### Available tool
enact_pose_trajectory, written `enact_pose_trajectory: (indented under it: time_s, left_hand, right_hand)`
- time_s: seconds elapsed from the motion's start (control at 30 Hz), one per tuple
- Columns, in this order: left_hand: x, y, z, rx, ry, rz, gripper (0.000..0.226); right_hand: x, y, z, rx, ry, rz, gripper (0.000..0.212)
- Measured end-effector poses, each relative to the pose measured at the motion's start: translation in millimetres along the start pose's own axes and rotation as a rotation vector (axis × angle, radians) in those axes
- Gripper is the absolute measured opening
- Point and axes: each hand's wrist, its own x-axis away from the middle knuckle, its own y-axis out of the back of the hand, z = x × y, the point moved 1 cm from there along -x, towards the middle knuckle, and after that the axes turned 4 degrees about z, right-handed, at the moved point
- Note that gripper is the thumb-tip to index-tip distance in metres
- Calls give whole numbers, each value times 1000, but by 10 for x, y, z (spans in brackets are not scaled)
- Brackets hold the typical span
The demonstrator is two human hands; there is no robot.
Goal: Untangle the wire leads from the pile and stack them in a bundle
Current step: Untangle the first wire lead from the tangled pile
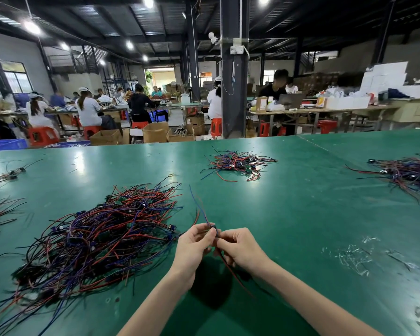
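A big tangled pile of red, blue and black wire leads (100, 238) with small green boards lies on the green table (301, 214), left of my hands. My left hand (194, 248) and my right hand (240, 248) meet above the table's near middle and together pinch one wire lead (212, 229) by its small dark part. Its blue and red wires stick up and away from my fingers, and a red wire hangs down between my wrists. A smaller pile of leads (238, 163) lies farther back at the middle.
Another heap of leads (407, 174) sits at the right edge, and a few loose leads (7, 175) lie at the far left. Clear plastic scraps (354, 258) are scattered to the right of my hands. Beyond the table, people work at benches.
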Motion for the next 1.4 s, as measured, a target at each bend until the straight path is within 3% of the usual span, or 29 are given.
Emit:
enact_pose_trajectory:
  time_s: [0.13,0.4,0.67,1.03,1.2,1.4]
  left_hand:
    - [-9,30,23,-8,-38,-11,14]
    - [0,20,48,-131,-196,-57,13]
    - [-42,44,75,-110,-177,-107,12]
    - [-80,105,97,-120,-99,-21,23]
    - [-87,137,97,-150,-99,-72,25]
    - [-71,128,84,-116,-126,-148,29]
  right_hand:
    - [20,-2,12,113,37,-8,26]
    - [-1,23,29,84,-55,62,36]
    - [-11,11,19,30,-66,78,16]
    - [-2,31,-13,72,-51,38,15]
    - [6,35,-1,63,-75,67,10]
    - [31,41,12,76,-136,113,20]
